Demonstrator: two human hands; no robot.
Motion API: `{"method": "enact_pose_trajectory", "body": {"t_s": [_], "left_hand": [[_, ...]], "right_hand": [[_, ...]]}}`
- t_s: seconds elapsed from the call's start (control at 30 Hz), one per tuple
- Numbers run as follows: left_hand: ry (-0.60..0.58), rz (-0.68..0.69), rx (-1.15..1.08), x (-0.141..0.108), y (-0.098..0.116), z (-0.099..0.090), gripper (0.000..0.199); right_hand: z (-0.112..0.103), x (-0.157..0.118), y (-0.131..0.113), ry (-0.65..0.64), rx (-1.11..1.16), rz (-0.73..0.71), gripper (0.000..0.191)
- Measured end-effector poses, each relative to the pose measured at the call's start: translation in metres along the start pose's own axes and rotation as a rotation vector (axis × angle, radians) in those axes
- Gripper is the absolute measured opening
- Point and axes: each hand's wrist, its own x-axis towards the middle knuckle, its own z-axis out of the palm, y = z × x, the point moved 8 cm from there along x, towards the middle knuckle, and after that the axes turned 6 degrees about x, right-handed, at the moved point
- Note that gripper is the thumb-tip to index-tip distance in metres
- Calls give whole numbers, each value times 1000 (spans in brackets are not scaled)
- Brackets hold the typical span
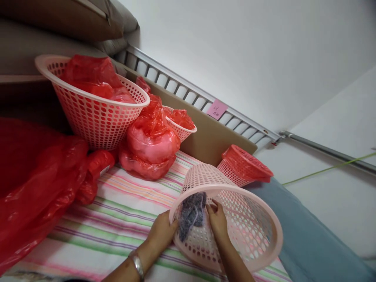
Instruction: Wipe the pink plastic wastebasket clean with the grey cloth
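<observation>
A pale pink perforated plastic basket [272,219] lies tipped on its side, its mouth facing me. My left hand [161,232] grips the left of its rim, thumb at the inner edge and fingers hidden behind the wall. Against the inside left wall is a crumpled dark grey fuzzy cloth [192,213] with a lighter edge. My right hand [217,221] reaches inside, right beside the cloth, its fingers bent and a little apart. Nothing shows between them; whether a fingertip touches the cloth, I cannot tell.
Striped bedding [126,211] lies below. To the left stand a large basket [96,113] with red plastic in it, a knotted red bag [152,145] and a loose red bag [32,188]. Behind are a small basket [180,131], a red-covered basket [243,166] and a railing [188,94].
</observation>
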Motion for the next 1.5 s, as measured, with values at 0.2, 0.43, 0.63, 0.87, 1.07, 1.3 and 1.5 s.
{"method": "enact_pose_trajectory", "body": {"t_s": [0.2,0.43,0.63,0.87,1.07,1.3,1.5], "left_hand": [[11,-14,-8,0,1,0,30],[25,-74,0,2,-7,-5,28],[30,-57,-28,4,-8,-3,30],[47,-58,-18,5,-12,-1,30],[39,-40,23,2,-4,1,28],[-7,-49,95,-2,11,-1,28],[-36,-81,181,-2,15,-3,24]], "right_hand": [[62,-5,-40,-203,-322,-366,54],[108,-8,-26,-274,-703,-365,46],[100,-13,-37,-309,-806,-352,42],[70,-86,-38,-348,-719,-455,45],[43,-128,-28,-327,-711,-546,46],[67,-38,-33,-204,-935,-406,38],[88,27,-19,-180,-840,-264,30]]}}
